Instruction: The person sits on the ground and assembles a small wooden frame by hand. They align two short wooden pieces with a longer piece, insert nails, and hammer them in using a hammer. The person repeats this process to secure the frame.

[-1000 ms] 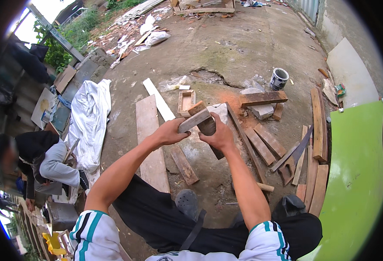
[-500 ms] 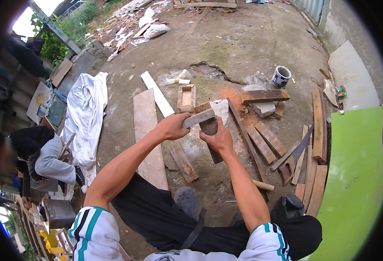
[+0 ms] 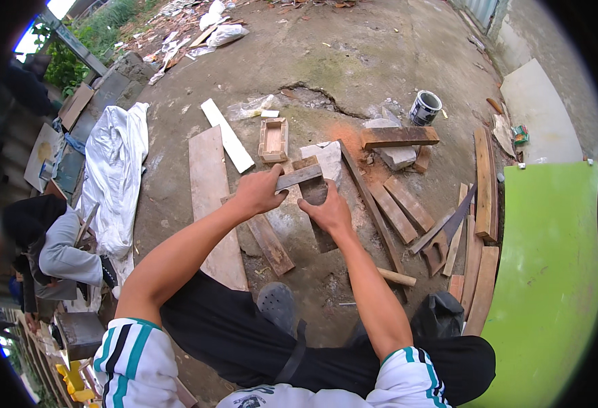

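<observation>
2 hands work together: left hand (image 3: pixel 259 194) grips a flat wood strip (image 3: pixel 299 177) laid across a dark wooden block (image 3: pixel 314 192), which right hand (image 3: pixel 327 214) clasps steady (above the concrete floor (image 3: pixel 353 61)).

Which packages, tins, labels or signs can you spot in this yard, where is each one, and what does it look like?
Tin can: on the concrete, far right; round, black-and-white label, open top.
Small packet: right edge by the pale board; crumpled, green and red.
Clear plastic bag: beyond the small wooden box; crumpled, see-through.

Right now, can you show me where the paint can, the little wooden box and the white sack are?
paint can (image 3: pixel 425 107), head view, its side wall.
little wooden box (image 3: pixel 264 140), head view, left wall.
white sack (image 3: pixel 114 170), head view, its middle.
</observation>
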`<move>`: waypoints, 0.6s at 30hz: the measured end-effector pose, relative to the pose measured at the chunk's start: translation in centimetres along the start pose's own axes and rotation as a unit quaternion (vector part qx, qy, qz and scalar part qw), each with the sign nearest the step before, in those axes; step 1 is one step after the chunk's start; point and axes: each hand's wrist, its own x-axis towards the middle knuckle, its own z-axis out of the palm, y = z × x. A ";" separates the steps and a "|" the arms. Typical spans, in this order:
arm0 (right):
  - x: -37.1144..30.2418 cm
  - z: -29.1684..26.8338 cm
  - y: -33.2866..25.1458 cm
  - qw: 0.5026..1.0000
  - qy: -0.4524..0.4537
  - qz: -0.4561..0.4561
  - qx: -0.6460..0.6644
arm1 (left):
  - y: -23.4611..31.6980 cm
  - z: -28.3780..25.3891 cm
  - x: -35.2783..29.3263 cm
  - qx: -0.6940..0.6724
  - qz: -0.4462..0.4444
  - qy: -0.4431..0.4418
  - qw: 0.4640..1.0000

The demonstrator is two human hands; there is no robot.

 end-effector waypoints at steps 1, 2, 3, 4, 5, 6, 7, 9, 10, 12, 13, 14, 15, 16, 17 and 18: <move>-0.3 0.5 0.1 1.000 -0.008 0.012 -0.004 | -0.8 1.7 -0.5 0.003 0.001 0.034 0.999; -0.3 0.6 0.6 1.000 -0.012 0.015 -0.002 | -0.5 2.0 -0.5 0.008 0.008 0.033 0.999; -0.4 0.6 1.1 1.000 -0.016 0.019 0.000 | -0.1 2.3 -0.5 0.014 0.016 0.033 0.999; -0.4 0.6 1.5 1.000 -0.021 0.021 0.003 | 0.2 2.6 -0.5 0.020 0.022 0.033 0.999; -0.5 0.7 1.4 0.999 -0.026 0.023 0.010 | -0.1 2.8 -0.5 0.030 0.026 0.024 0.999; -0.6 0.7 1.3 0.999 -0.032 0.024 0.017 | -0.5 2.9 -0.2 0.039 0.030 0.015 0.999; -0.6 0.7 1.2 0.999 -0.038 0.025 0.024 | -0.9 3.0 0.0 0.049 0.034 0.007 0.998; -0.7 0.6 1.1 0.998 -0.047 0.017 0.035 | -1.0 2.5 0.5 0.060 0.046 -0.023 0.997; -0.7 0.6 1.0 0.998 -0.051 0.012 0.041 | -1.1 2.2 0.6 0.065 0.052 -0.038 0.996; -0.8 1.1 1.9 0.997 -0.049 -0.003 0.064 | -1.5 2.7 0.7 0.065 0.068 -0.050 0.994; -0.8 1.2 2.3 0.996 -0.048 -0.010 0.075 | -1.7 3.0 0.8 0.065 0.075 -0.056 0.993; -0.6 1.0 2.8 0.996 -0.055 -0.012 0.069 | -1.2 2.9 0.8 0.058 0.071 -0.063 0.994; -0.4 0.7 3.3 0.996 -0.062 -0.015 0.062 | -0.7 2.8 0.8 0.051 0.067 -0.070 0.994; -0.1 0.4 3.8 0.996 -0.068 -0.017 0.055 | -0.2 2.6 0.9 0.045 0.063 -0.076 0.994; -0.3 0.6 3.7 0.998 -0.057 -0.011 0.037 | -0.4 3.1 0.7 0.046 0.067 -0.076 0.994; -0.4 0.7 3.6 0.999 -0.045 -0.006 0.019 | -0.6 3.4 0.7 0.046 0.070 -0.075 0.994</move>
